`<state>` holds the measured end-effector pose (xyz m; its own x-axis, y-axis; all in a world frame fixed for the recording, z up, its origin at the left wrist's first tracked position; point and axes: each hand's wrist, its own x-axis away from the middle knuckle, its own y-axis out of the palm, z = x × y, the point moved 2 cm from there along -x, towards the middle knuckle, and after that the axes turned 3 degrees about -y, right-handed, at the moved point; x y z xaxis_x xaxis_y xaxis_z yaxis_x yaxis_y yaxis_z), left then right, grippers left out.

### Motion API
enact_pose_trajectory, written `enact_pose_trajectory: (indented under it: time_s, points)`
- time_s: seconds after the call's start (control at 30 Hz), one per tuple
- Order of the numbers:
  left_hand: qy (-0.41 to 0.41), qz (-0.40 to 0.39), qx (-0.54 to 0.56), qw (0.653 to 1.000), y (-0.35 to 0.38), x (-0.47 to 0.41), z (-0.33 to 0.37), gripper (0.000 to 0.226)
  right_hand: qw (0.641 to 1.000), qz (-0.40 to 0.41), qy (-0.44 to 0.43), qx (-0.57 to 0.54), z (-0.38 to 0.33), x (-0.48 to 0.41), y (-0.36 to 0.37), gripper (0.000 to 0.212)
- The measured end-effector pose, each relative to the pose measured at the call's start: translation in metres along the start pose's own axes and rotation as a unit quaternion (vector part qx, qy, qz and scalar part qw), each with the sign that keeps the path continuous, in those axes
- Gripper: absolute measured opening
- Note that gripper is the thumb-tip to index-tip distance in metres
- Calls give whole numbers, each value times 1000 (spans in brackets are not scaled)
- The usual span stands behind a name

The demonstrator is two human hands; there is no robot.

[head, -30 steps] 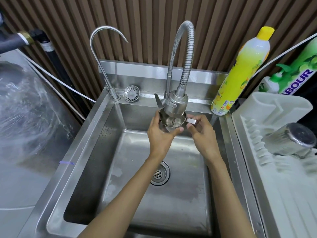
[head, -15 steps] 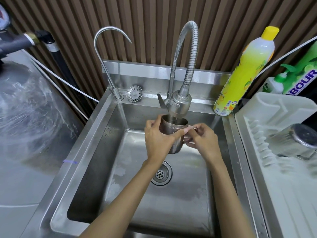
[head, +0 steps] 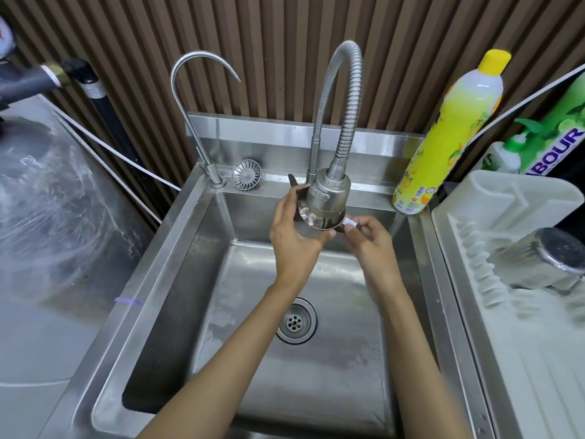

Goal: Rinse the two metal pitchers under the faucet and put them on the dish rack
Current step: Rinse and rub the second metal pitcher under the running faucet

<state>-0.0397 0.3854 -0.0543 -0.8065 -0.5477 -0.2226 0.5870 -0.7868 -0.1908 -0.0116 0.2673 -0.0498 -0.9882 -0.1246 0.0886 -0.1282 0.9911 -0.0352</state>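
- Reaching over the sink (head: 177,280), both forearms extend from the near edge, above the drain (head: 296,320).
- Left hand (head: 294,245) wraps the pitcher (head: 316,220) body, fingers curled round it.
- Right hand (head: 370,242) pinches its handle, thumb and fingers closed on it.
- Pitcher mouth up, directly under the faucet head (head: 329,191); touching or not, can't tell.
- Second pitcher (head: 544,261) lies on its side on the dish rack (head: 506,201), right of sink.
- Yellow bottle (head: 449,137) stands back right; thin tap (head: 190,90) and strainer (head: 246,174) back left.
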Motion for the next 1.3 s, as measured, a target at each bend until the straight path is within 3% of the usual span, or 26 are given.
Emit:
enact_pose_trajectory:
  time_s: [0.07, 0.17, 0.27, 0.5, 0.57, 0.67, 0.77, 0.87, 0.93, 1.03, 1.17, 1.3]
  points:
    - [29, 23, -67, 997, -5, 2, 4, 83, 998, -22, 40, -43, 6, 0, 3, 12]
    - [6, 23, -187, 982, -10, 6, 4, 84, 995, -36, 82, -43, 13, 3, 4, 14]
    - [-45, -2, -236, 971, -10, 10, -4, 82, 996, -16, 80, 39, 14, 7, 2, 14]
    - [-122, -57, -104, 985, -3, 15, -19, 52, 950, 38, -27, 307, -11, 2, -12, 21]
    - [-137, -65, -62, 986, 2, 14, -22, 48, 938, 42, -71, 337, -19, 2, -13, 22]
    - [-147, -56, -14, 987, 8, 12, -22, 61, 944, 46, -113, 307, -25, 3, -13, 14]
    - [-99, -6, 8, 995, 8, 11, -16, 74, 969, 26, -97, 226, -17, 1, -10, 13]
    - [-22, 30, -14, 999, 0, 8, -5, 79, 998, -20, -31, 46, -2, 0, 0, 13]
    - [24, 34, -41, 998, -4, 8, 1, 78, 997, -55, 21, -55, 10, 0, 7, 16]
    - [63, 42, -107, 991, -9, 10, 6, 77, 989, -77, 66, -108, 19, 2, 10, 17]
    - [13, 67, -166, 984, -13, 15, 6, 79, 996, -63, 57, -16, 13, 5, 4, 14]
    - [-52, 33, -137, 989, -11, 16, -1, 73, 989, -8, 19, 147, -4, 4, -9, 15]
